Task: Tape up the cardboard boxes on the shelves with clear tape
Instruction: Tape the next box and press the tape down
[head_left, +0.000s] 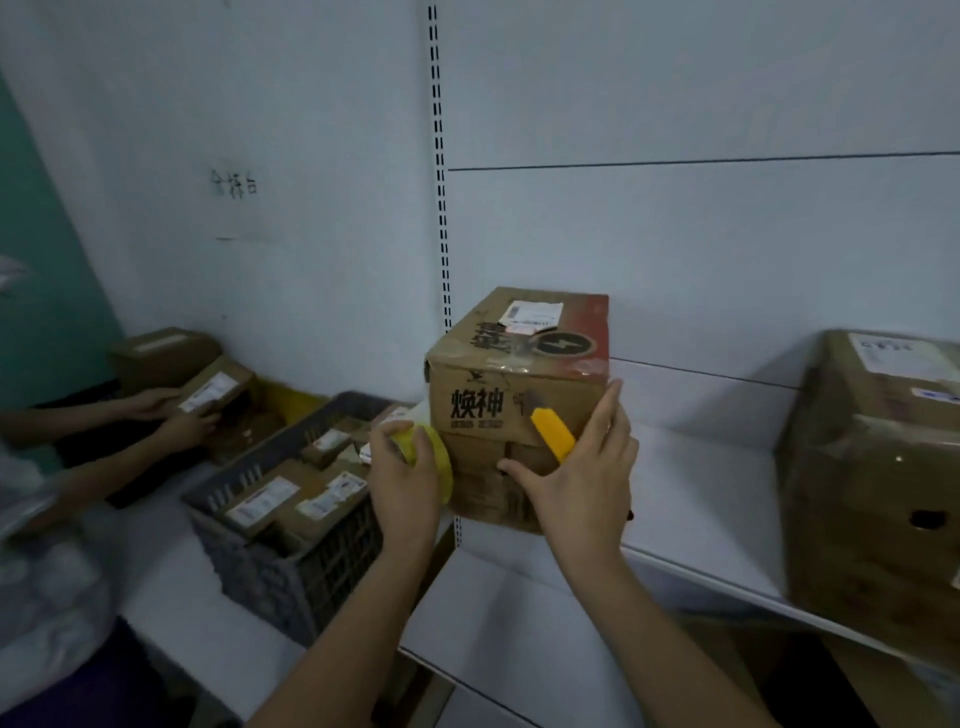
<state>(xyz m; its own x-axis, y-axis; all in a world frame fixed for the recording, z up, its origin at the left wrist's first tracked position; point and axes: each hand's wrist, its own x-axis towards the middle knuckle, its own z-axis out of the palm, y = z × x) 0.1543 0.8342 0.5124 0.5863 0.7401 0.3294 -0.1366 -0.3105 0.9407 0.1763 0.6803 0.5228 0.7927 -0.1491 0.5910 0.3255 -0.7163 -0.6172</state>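
Box (517, 410) stands upright on shelf (691, 499). We hold tape roll (434, 457) w/ left hand (402, 480); right hand (582, 467), fingers spread, holds yellow cutter (553, 434) vs box front; blade hard to see

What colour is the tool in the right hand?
Yellow: the tool in the right hand, head view.

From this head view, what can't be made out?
- Tape roll: mostly hidden behind the left hand; whether a strip runs onto the box is unclear.
- Yellow tool: lower end hidden by the right hand.
- Box's right side faces away.
- Right-hand box: cut off by the frame edge, blurred.
- Parcel labels in the crate: too small.
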